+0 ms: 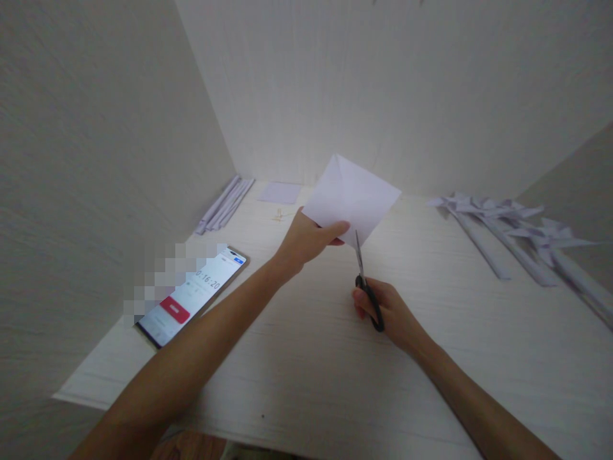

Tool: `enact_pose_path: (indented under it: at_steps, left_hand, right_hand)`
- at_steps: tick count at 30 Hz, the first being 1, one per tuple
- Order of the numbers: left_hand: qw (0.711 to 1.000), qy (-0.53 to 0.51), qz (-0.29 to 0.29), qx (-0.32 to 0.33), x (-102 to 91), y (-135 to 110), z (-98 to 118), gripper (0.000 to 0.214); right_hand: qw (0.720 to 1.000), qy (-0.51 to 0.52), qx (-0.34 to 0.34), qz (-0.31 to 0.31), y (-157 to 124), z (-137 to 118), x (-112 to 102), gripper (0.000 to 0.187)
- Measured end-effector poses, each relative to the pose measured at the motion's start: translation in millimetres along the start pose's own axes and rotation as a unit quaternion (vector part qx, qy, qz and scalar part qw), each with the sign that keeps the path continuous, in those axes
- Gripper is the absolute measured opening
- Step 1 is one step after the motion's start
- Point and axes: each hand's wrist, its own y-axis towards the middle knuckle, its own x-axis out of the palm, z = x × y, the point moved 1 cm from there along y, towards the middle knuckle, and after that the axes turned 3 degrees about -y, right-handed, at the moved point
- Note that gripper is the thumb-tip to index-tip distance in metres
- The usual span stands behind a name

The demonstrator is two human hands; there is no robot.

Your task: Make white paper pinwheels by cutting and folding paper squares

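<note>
In the head view, with clock directions read from its centre, the white, square paper sheet [352, 195] is at one o'clock, raised over the table. It appears as a diamond, corners toward eleven, two, five and nine; a faint crease runs down from the upper corner. The left hand [309, 237] pinches its near left edge, thumb on top. The right hand [390, 310] grips the black-handled metal scissors [364, 287], whose long axis runs from handles at five to tips just short of twelve, meeting the sheet's nearest corner.

There is one held sheet, one pair of scissors and one phone with a lit white screen and red button [194, 297], at eight. One flat pale paper rectangle [280, 193] lies between ten and eleven, near small yellow bits [278, 216] too tiny to count. White rolled paper sticks [225, 206] overlap toward nine; three white paper pinwheels on sticks [520, 246] lie at three.

The white, faintly grained table [297, 364] meets pale, streaked walls [383, 83].
</note>
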Motion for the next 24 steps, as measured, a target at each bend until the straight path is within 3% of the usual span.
enact_pose_path:
  at_steps: [17,24]
  left_hand:
    - [1.000,-0.006,-0.004,-0.001,-0.1,-0.3,0.3,0.029]
    - [0.999,-0.027,-0.032,-0.019,-1.6,-1.8,5.9,0.030]
  right_hand:
    - [1.000,-0.010,-0.003,0.005,0.4,0.7,0.6,0.038]
    - [1.000,-0.008,-0.011,0.004,-0.8,2.8,-0.2,0.038]
